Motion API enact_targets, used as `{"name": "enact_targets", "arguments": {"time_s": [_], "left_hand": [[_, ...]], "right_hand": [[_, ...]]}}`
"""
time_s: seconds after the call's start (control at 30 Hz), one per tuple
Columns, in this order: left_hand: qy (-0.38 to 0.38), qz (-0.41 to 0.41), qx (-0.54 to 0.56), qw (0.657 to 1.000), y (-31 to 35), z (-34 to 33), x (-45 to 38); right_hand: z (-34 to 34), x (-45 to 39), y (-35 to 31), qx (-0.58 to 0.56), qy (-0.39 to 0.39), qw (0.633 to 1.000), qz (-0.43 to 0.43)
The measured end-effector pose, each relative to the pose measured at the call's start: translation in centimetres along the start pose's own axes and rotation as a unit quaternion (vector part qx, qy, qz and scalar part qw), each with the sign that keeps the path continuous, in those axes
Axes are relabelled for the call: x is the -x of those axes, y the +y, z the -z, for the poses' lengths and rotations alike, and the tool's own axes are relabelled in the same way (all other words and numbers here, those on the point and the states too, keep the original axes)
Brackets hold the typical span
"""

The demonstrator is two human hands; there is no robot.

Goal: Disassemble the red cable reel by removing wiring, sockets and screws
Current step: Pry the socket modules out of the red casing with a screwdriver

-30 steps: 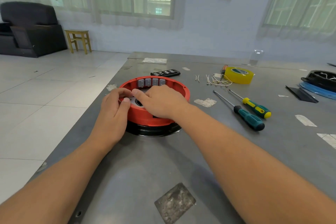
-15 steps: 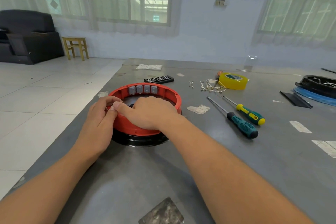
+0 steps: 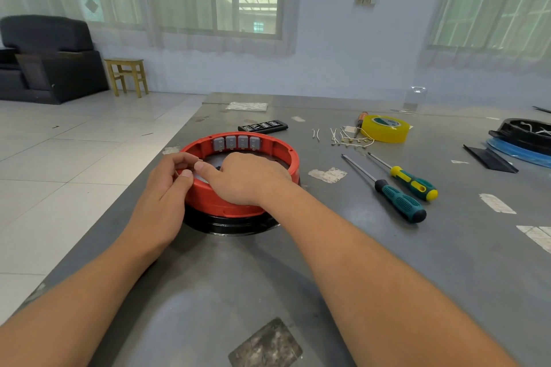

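The round red cable reel point(image 3: 238, 182), glossy plastic on a black base, sits left of centre on the dull grey metal counter point(image 3: 357, 262). Four grey square sockets point(image 3: 237, 142) line its far inner wall. The left hand point(image 3: 167, 197) curls on the near-left rim, its grip pinching something too small to identify. The right hand point(image 3: 247, 179) reaches inside; its grip cannot be told.

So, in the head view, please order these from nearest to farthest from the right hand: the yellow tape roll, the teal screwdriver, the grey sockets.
From the right hand:
1. Grey sockets, just beyond it, inside the red reel's far wall.
2. Teal screwdriver, on the table to its right.
3. Yellow tape roll, farther right and back.
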State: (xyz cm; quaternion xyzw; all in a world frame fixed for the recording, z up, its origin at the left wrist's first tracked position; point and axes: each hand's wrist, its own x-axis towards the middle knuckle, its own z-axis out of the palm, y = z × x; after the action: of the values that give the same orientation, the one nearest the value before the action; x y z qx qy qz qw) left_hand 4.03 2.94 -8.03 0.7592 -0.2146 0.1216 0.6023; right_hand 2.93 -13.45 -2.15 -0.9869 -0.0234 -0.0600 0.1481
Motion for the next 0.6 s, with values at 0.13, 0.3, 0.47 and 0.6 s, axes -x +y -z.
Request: {"name": "enact_targets", "arguments": {"time_s": [0.13,0.3,0.47,0.6], "left_hand": [[0.0,0.003,-0.004,1.0,0.0,0.0,0.1],[-0.003,-0.018,-0.023,1.0,0.3,0.0,0.4],[-0.003,-0.021,-0.082,0.996,0.3,0.1,0.6],[0.011,-0.049,-0.14,0.989,1.3,0.0,0.4]], "right_hand": [[-0.1,0.5,0.0,0.004,0.04,0.999,0.007],[0.3,2.1,0.5,-0.039,0.246,0.966,0.065],[-0.2,4.1,5.4,0.008,0.353,0.935,0.028],[-1.8,4.2,7.7,-0.072,0.298,0.952,0.004]]}}
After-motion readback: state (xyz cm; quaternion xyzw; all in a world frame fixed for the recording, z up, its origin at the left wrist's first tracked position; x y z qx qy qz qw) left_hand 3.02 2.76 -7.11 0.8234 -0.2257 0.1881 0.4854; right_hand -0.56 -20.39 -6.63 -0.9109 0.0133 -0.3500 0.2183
